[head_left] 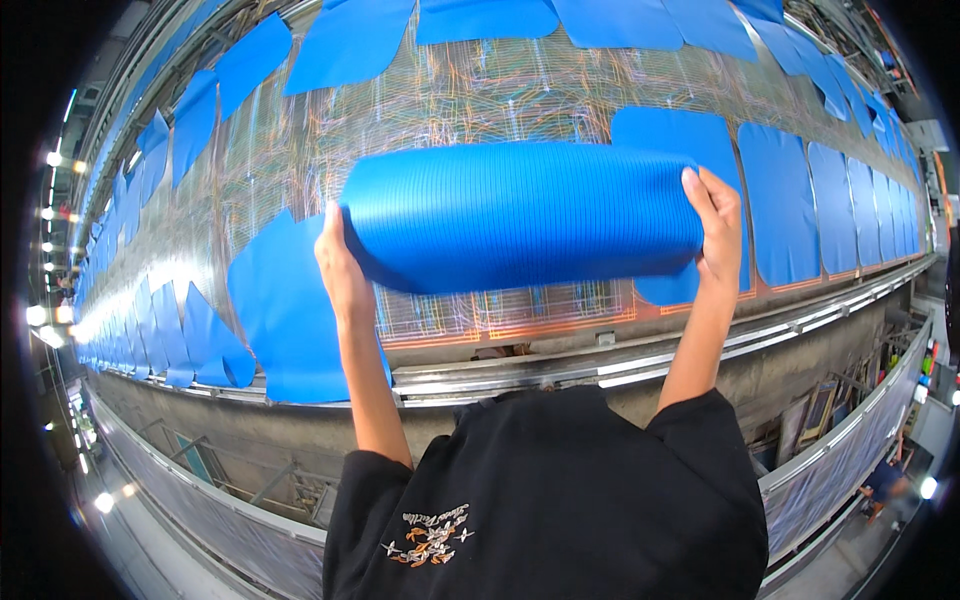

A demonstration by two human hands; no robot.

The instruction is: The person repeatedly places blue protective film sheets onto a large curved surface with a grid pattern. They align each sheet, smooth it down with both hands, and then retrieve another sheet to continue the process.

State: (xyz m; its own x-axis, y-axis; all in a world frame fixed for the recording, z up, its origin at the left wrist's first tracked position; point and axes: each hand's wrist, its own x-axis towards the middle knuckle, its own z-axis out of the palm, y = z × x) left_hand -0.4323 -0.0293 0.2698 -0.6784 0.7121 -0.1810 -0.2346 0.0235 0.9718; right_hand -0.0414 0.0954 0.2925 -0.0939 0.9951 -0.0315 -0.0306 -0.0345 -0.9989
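A blue fabric panel with fine dark ribs or stripes (520, 215) is stretched between my hands, above a long table. My left hand (343, 262) grips its left edge, thumb up along the side. My right hand (717, 222) pinches its upper right corner, thumb on top. The panel bows and its right end is slightly blurred. Below its right part lies a flat blue piece (665, 290), partly covered by it. Another blue piece (285, 300) lies by my left forearm and hangs over the table's near edge.
The long table (500, 100) is marked with many coloured lines. Several blue pieces (780, 200) lie in a row on the right, with more along the far side (350, 45) and the left. A metal rail (520, 375) runs along the near edge. Behind me is another long table (230, 515).
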